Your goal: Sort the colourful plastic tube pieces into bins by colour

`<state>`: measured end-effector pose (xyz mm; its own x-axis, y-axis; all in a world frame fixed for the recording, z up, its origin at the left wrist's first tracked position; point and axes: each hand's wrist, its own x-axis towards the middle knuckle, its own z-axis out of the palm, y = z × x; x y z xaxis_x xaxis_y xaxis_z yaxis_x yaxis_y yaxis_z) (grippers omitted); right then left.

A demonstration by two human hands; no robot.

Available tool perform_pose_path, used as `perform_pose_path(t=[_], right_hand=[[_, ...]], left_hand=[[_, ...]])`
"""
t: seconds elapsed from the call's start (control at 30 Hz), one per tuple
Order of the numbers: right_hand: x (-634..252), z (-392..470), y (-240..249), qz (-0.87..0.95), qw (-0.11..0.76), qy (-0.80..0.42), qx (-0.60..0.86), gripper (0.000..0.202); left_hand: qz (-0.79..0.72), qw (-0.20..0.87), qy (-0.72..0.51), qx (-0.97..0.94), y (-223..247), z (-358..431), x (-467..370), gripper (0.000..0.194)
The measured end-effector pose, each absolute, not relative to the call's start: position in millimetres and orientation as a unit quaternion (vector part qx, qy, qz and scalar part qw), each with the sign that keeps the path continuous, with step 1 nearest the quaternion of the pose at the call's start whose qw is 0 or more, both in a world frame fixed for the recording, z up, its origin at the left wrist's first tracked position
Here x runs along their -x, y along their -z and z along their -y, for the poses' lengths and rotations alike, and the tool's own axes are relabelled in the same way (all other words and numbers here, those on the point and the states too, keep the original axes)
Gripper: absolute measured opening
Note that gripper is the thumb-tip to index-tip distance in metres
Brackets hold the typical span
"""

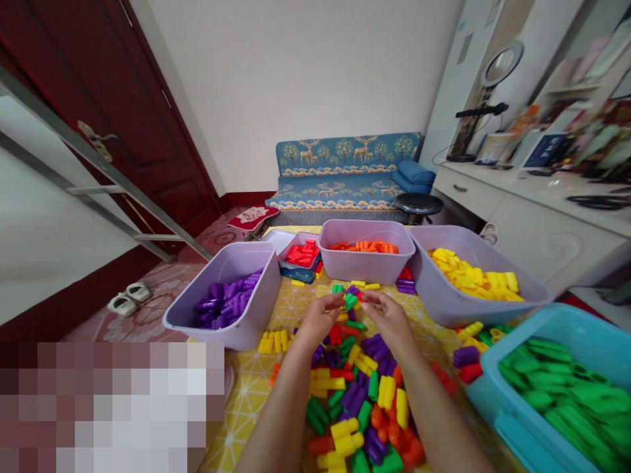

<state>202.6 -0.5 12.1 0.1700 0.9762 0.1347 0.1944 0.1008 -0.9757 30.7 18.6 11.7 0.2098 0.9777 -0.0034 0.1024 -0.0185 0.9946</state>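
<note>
A green plastic piece [350,301] lies between my fingertips, with a purple one [353,290] just beyond it. My left hand [320,318] and right hand [389,318] face each other around this small cluster, fingers curved and hands apart. I cannot tell from here whether either hand grips anything. I judge this to be close fingertip work; a clean pinch here calls for singling out one piece without nudging its neighbours.

Nearer than the grip, between my forearms, a mixed pile [365,368] of loose pieces spreads over the yellow cloth [251,387].

Left of the grip, a lilac tub [266,309] holds purple pieces. Beyond and slightly left, a small blue box [298,273] holds red ones. Straight beyond, a second lilac tub [365,268] holds orange; beyond to the right, a third lilac tub [428,289] holds yellow. Nearer and far right, a turquoise tub [497,394] holds green.
</note>
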Motion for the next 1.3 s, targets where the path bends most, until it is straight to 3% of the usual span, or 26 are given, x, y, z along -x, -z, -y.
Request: perform_pose_path(t=[0.17,0.3,0.57,0.67,0.8,1.0,1.1,1.2,1.3], right_hand=[[-198.8,-2.6,10.6,0.653,0.455,-0.240,0.556,0.055],[-196.6,1.5,13.7,0.668,0.416,-0.257,0.562,0.070],[-191.0,4.7,12.8,0.647,0.431,-0.380,0.501,0.070],[-190.9,5.4,6.6,0.651,0.428,-0.351,0.520,0.060],[-192.0,7.2,-5.3,0.651,0.422,-0.310,0.550,0.029],[-199.7,7.6,-16.4,0.674,0.401,-0.211,0.583,0.019],[-203.7,12.7,-34.7,0.610,0.492,-0.198,0.589,0.021],[-206.7,25.3,-66.6,0.429,0.700,-0.173,0.545,0.028],[-212.4,39.3,-97.2,0.261,0.882,-0.132,0.369,0.029]], left_hand=[[-0.515,0.308,-0.420,-0.681,-7.3,-19.8,-27.9,0.053],[-0.517,0.308,-0.351,-0.717,-1.4,-16.5,-30.0,0.070],[-0.496,0.266,-0.289,-0.774,-11.6,-10.6,-34.3,0.057],[-0.498,0.256,-0.294,-0.775,-12.1,-10.5,-34.2,0.051],[-0.496,0.273,-0.315,-0.762,-9.3,-12.0,-33.8,0.038],[-0.477,0.286,-0.319,-0.767,-10.9,-12.6,-33.1,0.035],[-0.494,0.262,-0.307,-0.770,-12.3,-12.4,-32.1,0.034],[-0.505,0.257,-0.296,-0.769,-11.2,-12.6,-30.5,0.032],[-0.504,0.266,-0.295,-0.767,-8.4,-13.2,-29.6,0.033]])
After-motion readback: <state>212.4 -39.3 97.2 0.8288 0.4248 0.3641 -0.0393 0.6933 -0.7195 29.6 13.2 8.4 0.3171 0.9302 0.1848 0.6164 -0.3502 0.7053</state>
